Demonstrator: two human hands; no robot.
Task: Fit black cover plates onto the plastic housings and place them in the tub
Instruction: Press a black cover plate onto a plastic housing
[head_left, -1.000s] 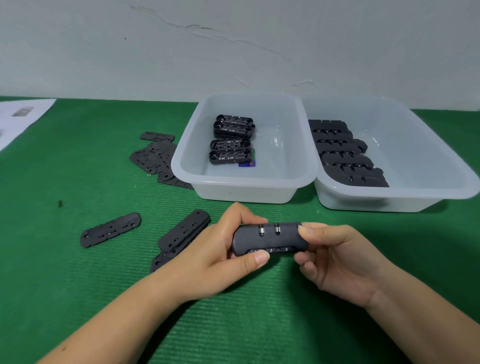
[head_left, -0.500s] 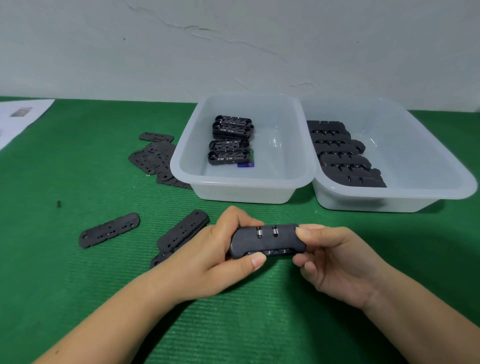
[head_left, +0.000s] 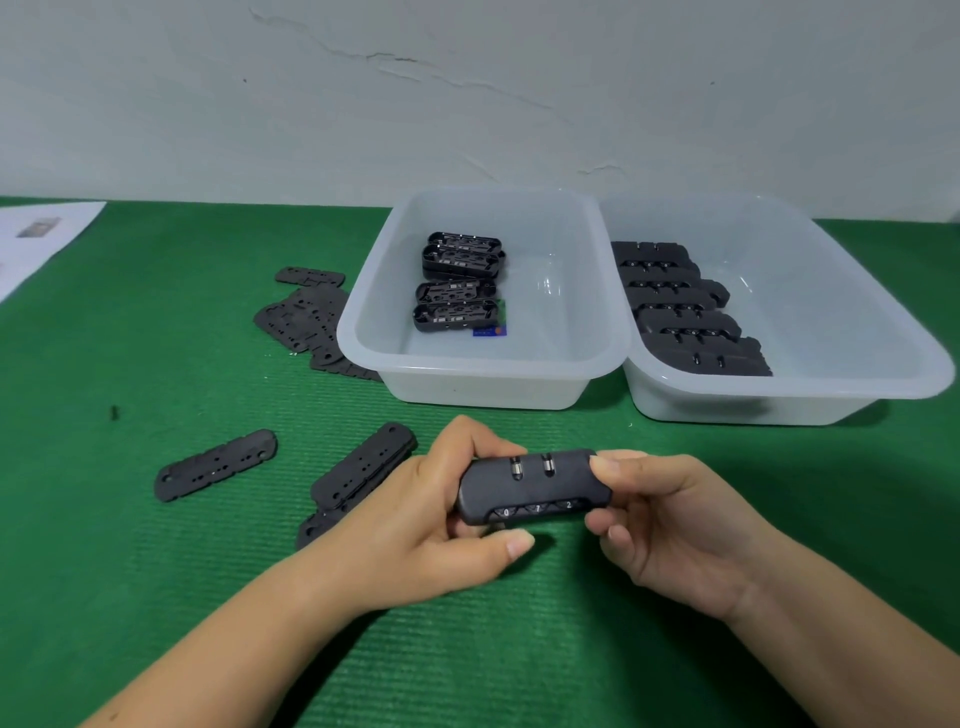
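A black housing (head_left: 530, 486) with number dials is held just above the green mat, front centre. My left hand (head_left: 441, 519) grips its left end, thumb underneath. My right hand (head_left: 670, 525) pinches its right end. Loose black cover plates lie to the left: one alone (head_left: 215, 464) and a small stack (head_left: 363, 467) partly behind my left hand. The left tub (head_left: 483, 374) holds several open housings (head_left: 457, 283). The right tub (head_left: 883, 364) holds a row of several closed housings (head_left: 685, 312).
A pile of more cover plates (head_left: 306, 322) lies left of the left tub. A white sheet of paper (head_left: 36, 239) lies at the far left edge. A white wall stands behind the tubs. A small dark speck (head_left: 113, 413) sits on the mat.
The housing has tilted a little in my hands so that its dial face shows more. My left thumb has slid down below it. Both hands stay in the same spot.
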